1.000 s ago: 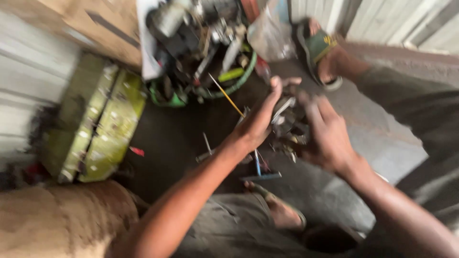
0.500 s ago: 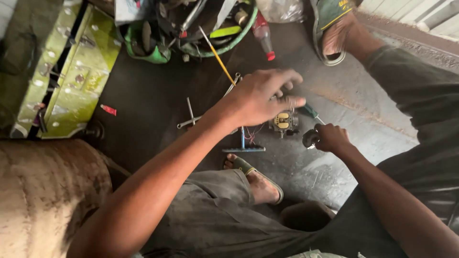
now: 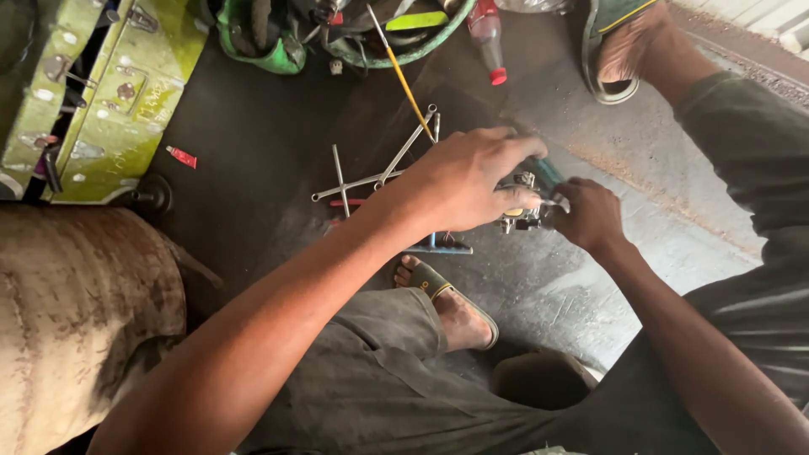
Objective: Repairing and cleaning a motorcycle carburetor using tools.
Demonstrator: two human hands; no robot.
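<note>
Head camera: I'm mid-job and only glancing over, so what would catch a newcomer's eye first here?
First, the two hands meeting at centre: the left hand lies over a small metal part on the dark floor, and the right hand grips it from the right. Just left of them, several slim wrenches lie crossed. At the upper left sits a worn green metal casing.

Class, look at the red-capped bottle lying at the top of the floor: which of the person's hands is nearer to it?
Left. The left hand lies just below the bottle, over the small metal part. The right hand grips that part from the far side, lower and further right.
</note>
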